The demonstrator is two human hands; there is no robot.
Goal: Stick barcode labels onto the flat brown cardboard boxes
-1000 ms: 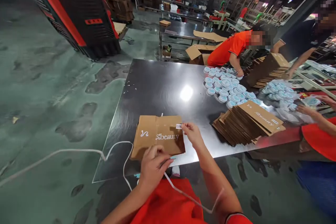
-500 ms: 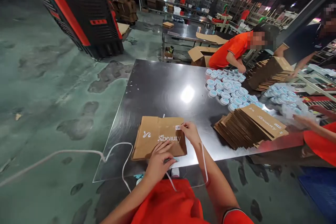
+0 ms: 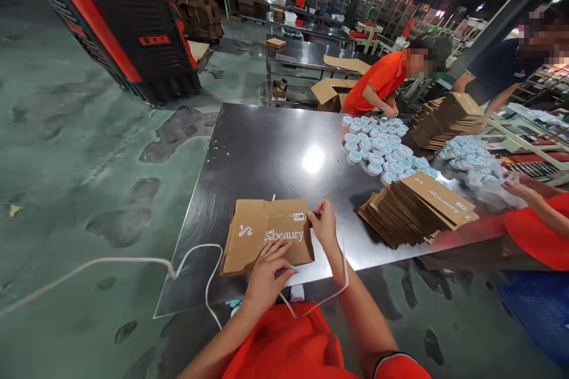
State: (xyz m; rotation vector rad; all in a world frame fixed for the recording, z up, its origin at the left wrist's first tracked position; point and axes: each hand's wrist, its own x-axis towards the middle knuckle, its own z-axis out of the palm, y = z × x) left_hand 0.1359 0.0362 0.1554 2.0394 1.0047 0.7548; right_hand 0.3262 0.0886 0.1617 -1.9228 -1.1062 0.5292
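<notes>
A flat brown paper bag [image 3: 267, 234] printed "Sbeauty" lies on the steel table [image 3: 267, 148] near its front edge. My left hand [image 3: 267, 275] presses on the bag's near edge, fingers partly curled, with a white cord [image 3: 311, 305] running from under it. My right hand [image 3: 323, 225] pinches the cord at the bag's right edge, next to a small barcode label [image 3: 299, 217]. The cord loops down from that hand to my lap.
A fanned stack of the same bags [image 3: 418, 204] lies to the right, with several round white-and-blue tins [image 3: 377, 145] behind it. Other people in orange shirts [image 3: 377, 80] work at the table's far and right sides. A long white cord [image 3: 133, 260] trails left over the green floor.
My right hand slid a little to the right edge of the bag, and the cord now hangs in a loop from it. My left hand's fingers spread onto the bag.
</notes>
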